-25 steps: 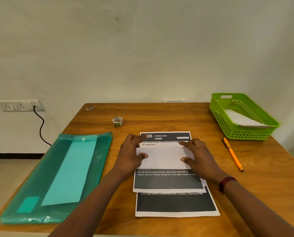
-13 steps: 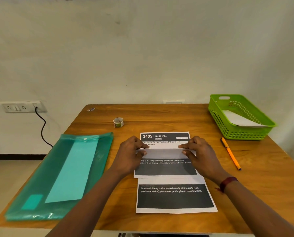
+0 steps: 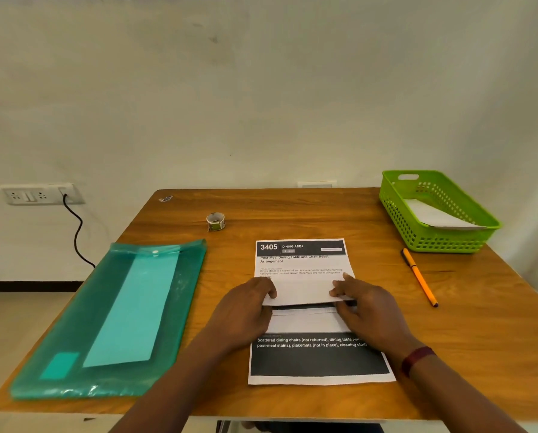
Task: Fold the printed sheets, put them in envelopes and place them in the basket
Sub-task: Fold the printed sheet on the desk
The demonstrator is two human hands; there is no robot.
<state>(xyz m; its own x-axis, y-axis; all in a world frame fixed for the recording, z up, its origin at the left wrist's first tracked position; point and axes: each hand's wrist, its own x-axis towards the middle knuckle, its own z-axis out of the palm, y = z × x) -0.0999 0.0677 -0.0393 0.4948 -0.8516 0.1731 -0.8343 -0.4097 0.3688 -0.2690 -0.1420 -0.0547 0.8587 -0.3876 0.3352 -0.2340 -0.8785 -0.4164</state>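
A printed sheet (image 3: 302, 260) headed "3405 DINING AREA" lies mid-table on a second printed sheet (image 3: 319, 357). The top sheet's near part is folded over, and its white back (image 3: 302, 292) faces up. My left hand (image 3: 245, 310) pinches the left end of that fold, thumb on top. At the right end, my right hand (image 3: 367, 307) pinches the fold, index finger and thumb on the flap. The green basket (image 3: 395, 210) stands at the far right with a white envelope (image 3: 436, 214) inside.
A translucent green folder (image 3: 120, 307) with a paler strip inside lies at the left. An orange pen (image 3: 419, 276) lies between the sheets and the basket. A small tape roll (image 3: 215, 220) sits behind the sheets. A wall socket (image 3: 39, 193) with a black cable is at the left.
The fold line of the top sheet has moved away from me, and more of the lower sheet shows. Both hands have slid down to the fold's ends.
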